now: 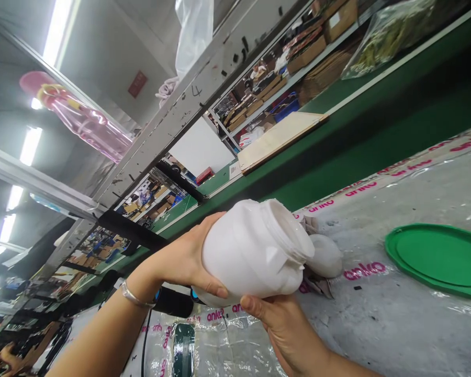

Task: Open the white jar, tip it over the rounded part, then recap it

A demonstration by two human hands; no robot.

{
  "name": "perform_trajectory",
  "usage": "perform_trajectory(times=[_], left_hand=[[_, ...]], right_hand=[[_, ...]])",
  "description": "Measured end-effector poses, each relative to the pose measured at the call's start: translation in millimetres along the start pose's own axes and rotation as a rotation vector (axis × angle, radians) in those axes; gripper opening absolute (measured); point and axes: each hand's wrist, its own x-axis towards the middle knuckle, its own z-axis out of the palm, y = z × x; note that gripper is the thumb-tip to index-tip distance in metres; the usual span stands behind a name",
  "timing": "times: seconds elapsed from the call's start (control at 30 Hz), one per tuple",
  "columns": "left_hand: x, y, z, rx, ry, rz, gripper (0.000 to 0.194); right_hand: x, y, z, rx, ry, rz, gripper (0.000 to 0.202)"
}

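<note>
A white plastic jar (253, 251) with an open threaded mouth lies tilted on its side, mouth pointing right, held above the table. My left hand (188, 256) wraps the jar's base end from the left, a thin bracelet on its wrist. My right hand (286, 324) supports the jar from below, thumb against its lower wall. Just behind the jar's mouth a pale rounded object (327, 255) rests on a crumpled scrap on the table.
A green round lid (439, 256) lies on the plastic-covered table (396, 324) at the right. A green conveyor belt (377, 136) runs behind it with a pale board (278, 139) on it. A black tool (176, 302) and a dark device (183, 341) lie below my left wrist. Metal shelving (180, 115) stands overhead.
</note>
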Motion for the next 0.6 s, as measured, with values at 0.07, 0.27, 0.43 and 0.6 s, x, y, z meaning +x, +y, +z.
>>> perform_trajectory(times=[0.07, 0.27, 0.43, 0.6], left_hand=[[1, 4, -3.6, 0.018, -0.003, -0.010, 0.128], [5, 20, -13.7, 0.067, 0.003, -0.053, 0.129], [11, 23, -14.2, 0.083, -0.027, -0.026, 0.129], [13, 19, -13.7, 0.148, -0.023, -0.017, 0.129]], right_hand=[[1, -2, 2, 0.044, -0.041, 0.009, 0.112], [5, -7, 3, 0.119, -0.077, 0.048, 0.115], [5, -3, -1, 0.125, -0.086, 0.094, 0.107], [8, -2, -5, 0.120, -0.141, 0.093, 0.100]])
